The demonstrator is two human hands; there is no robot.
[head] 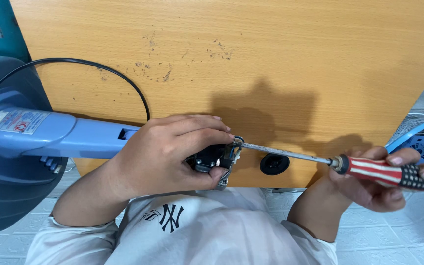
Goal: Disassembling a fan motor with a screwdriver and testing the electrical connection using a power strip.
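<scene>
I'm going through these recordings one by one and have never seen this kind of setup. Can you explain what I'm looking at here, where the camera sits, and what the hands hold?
There is no machine here: one camera is worn on a person's head and looks down at their own two bare hands over a wooden table. The left hand grips a small black part with wires at the end of a blue fan stand, which lies across the table's left edge. The right hand holds a screwdriver with a red-and-white striped handle; its metal shaft reaches left to the black part. A black power cord curves across the table, and a small black round cap lies near the table's edge. A blue fan grille shows at the right.
</scene>
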